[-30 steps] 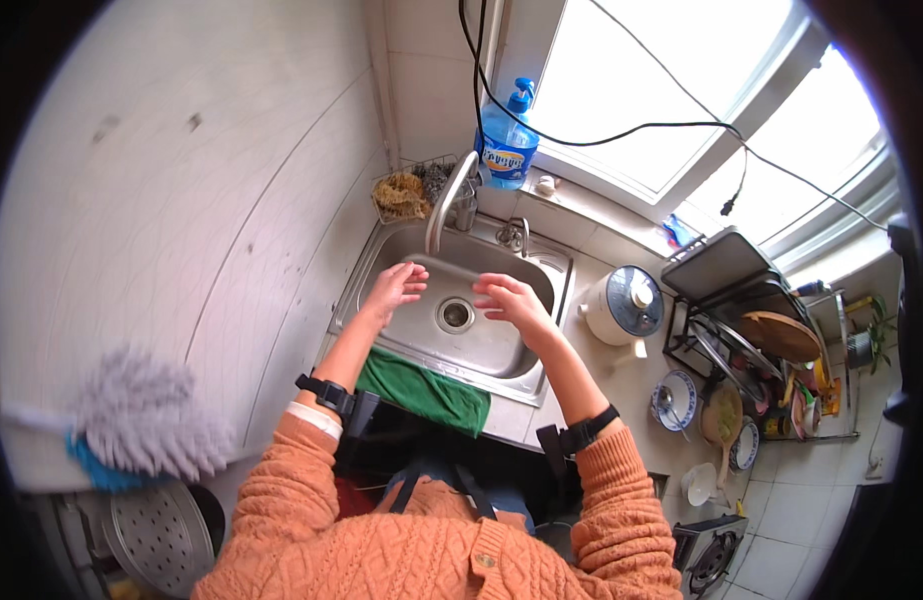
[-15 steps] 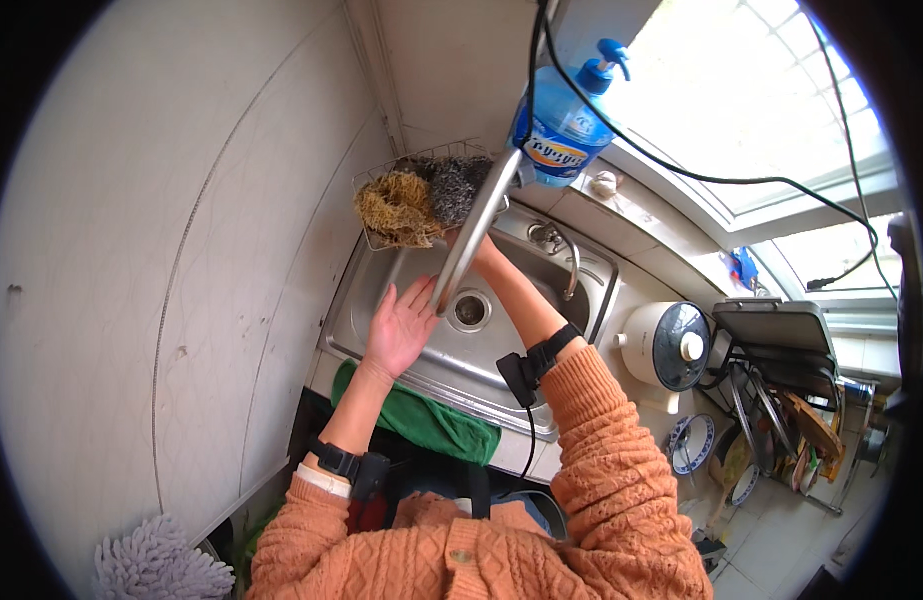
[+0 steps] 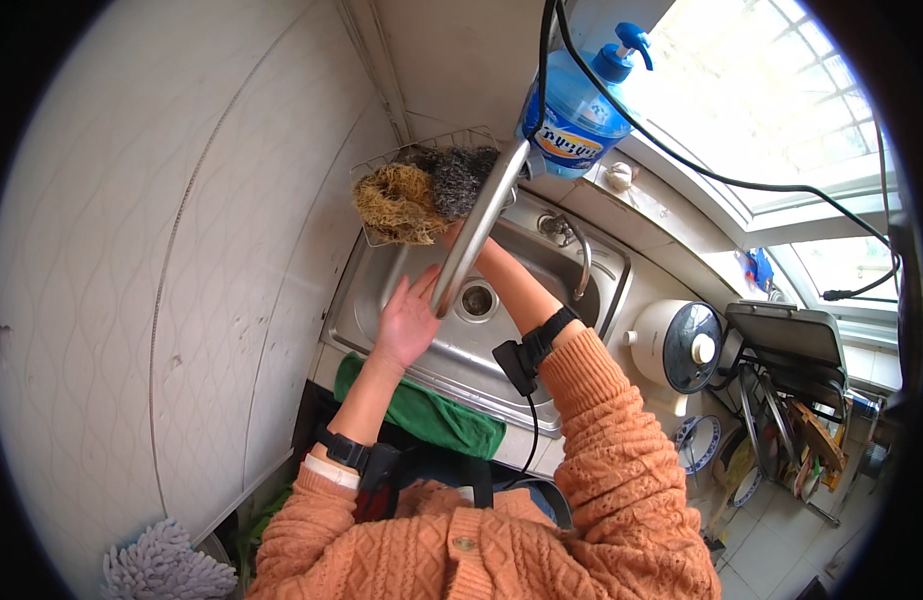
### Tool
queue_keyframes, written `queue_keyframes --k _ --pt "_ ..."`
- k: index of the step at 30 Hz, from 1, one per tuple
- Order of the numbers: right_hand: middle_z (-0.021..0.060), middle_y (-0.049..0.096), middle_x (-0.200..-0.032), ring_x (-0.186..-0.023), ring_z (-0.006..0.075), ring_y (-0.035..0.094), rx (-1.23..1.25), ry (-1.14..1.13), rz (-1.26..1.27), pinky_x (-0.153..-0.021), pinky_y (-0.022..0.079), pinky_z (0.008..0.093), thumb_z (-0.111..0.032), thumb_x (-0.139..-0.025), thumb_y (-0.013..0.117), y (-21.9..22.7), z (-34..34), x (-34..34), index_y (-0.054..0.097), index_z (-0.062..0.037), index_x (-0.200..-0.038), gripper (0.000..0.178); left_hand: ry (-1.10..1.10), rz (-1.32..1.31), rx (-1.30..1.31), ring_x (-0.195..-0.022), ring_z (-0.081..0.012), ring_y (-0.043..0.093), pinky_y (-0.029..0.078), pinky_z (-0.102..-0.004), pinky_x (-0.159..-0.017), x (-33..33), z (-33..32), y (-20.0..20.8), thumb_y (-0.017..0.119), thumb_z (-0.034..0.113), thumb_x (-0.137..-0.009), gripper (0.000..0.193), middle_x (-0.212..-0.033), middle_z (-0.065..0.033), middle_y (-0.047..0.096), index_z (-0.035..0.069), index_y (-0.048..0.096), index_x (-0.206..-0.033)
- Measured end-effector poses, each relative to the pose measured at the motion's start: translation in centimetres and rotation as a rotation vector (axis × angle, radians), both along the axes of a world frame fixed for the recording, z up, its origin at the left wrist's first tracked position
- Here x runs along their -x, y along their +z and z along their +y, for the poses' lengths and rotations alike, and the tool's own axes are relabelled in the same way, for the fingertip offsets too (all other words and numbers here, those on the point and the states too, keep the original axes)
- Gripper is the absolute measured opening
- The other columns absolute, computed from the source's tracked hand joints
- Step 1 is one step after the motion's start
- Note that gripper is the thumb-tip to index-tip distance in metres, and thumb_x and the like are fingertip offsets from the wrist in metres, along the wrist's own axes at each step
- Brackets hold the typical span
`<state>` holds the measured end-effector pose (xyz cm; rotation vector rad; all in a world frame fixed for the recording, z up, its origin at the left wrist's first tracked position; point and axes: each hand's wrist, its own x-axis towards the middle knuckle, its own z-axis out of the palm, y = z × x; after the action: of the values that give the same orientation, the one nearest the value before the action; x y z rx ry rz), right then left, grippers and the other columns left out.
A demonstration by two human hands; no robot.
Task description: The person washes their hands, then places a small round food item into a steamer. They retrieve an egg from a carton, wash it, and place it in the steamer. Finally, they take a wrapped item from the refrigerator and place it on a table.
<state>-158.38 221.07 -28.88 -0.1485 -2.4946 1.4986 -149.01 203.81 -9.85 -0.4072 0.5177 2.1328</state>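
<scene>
Head view:
Sink [image 3: 401, 300]: steel basin sunk in the desk, drain [image 3: 477, 298] near its middle; left rim runs close along the tiled wall [image 3: 181, 250], so little room on that side.
Tap spout [image 3: 478, 228]: long steel tube slanting over the basin, crossing in front of both hands and splitting the open room above the drain.
Wire basket [image 3: 381, 175]: at the back left corner, holding a yellow scrubber [image 3: 396, 203] and a grey scrubber [image 3: 459, 178].
Front rim: green cloth [image 3: 421, 412] draped over it, below the left hand.
Back ledge: blue soap bottle [image 3: 578, 105] with pump, just right of the spout's top.
Right of the sink: white cooker with glass lid [image 3: 678, 345], then a dish rack [image 3: 781, 400].
Left hand [image 3: 406, 322]: released, palm flat and fingers spread, over the basin just beside the spout's end; grasping nothing.
Right hand [image 3: 451, 236]: forearm stretched across the basin toward the basket; hand mostly hidden behind the spout, just beside the scrubbers; grip cannot be made out.
</scene>
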Motion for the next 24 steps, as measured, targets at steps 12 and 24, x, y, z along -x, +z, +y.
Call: queue_keyframes --k 12,24 --pt "0.0241 0.027 -0.142 -0.134 0.0386 0.021 0.208 -0.177 -0.394 -0.109 0.02 0.0495 -0.025 -0.093 0.05 16.5 -7.9 -13.3 0.028 -0.001 -0.142 0.059 0.011 0.131 0.208 -0.138 -0.0304 0.031 0.023 -0.0435 -0.117 -1.5 2.2 -5.0 0.036 0.032 -0.101 0.055 -0.15 -0.0174 0.031 -0.001 0.028 -0.144" --pt "0.0247 0.03 -0.148 -0.139 0.0337 0.027 0.297 -0.16 -0.275 -0.112 0.024 0.0435 -0.038 -0.099 0.03 17.1 -8.5 -16.6 0.038 -0.0009 -0.139 0.055 -0.048 0.131 0.389 -0.138 -0.0193 0.03 0.025 -0.0363 -0.113 -4.6 4.6 2.2 0.046 0.048 -0.096 0.069 -0.15 -0.006 0.032 0.01 0.024 -0.149"
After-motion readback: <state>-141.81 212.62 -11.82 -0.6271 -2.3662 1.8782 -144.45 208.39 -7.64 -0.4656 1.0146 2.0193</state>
